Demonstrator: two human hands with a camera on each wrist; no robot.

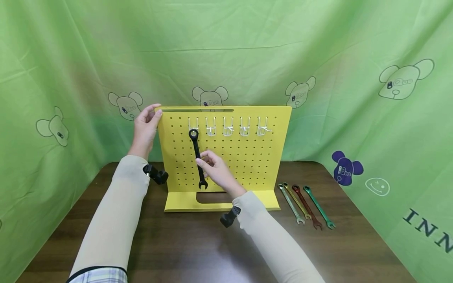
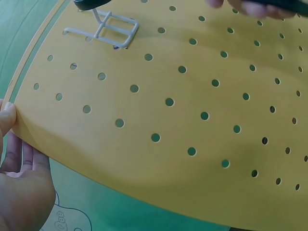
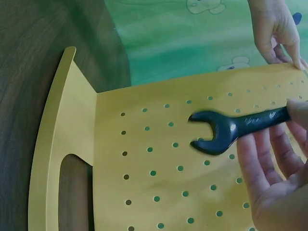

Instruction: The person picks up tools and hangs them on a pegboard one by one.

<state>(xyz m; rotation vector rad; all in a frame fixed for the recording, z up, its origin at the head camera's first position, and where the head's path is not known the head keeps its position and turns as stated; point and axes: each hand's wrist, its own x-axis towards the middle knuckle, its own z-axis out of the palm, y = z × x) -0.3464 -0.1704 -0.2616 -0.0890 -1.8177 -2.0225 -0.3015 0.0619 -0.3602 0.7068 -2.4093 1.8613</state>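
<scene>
Pale-sleeved right hand (image 1: 217, 169): fingers pinching long black metal wrench (image 1: 196, 147). Left hand (image 1: 143, 129): pinching L-shaped yellow metal pegboard's (image 1: 230, 151) ten-o'clock corner, presumably steadying.

right hand (image 3: 281, 192) grips dark wrench (image 3: 245, 126) | left hand (image 3: 276, 31) seemingly pinches pegboard (image 3: 198, 178) (yellow)

- Left sleeve (image 1: 116, 208): pale beige, plain, close-fitting, reaching the wrist.
- Right sleeve (image 1: 276, 239): matching pale beige, with soft folds near the cuff.
- Dark band (image 1: 95, 269): narrow, edging the upper end of the left sleeve.
- Plaid garment (image 1: 102, 276): blue and white, visible beyond the band.
- Wrist cameras (image 1: 156, 174): black, compact, one at each cuff.
- Left hand (image 1: 144, 129) and right hand (image 1: 217, 170): bare.
</scene>
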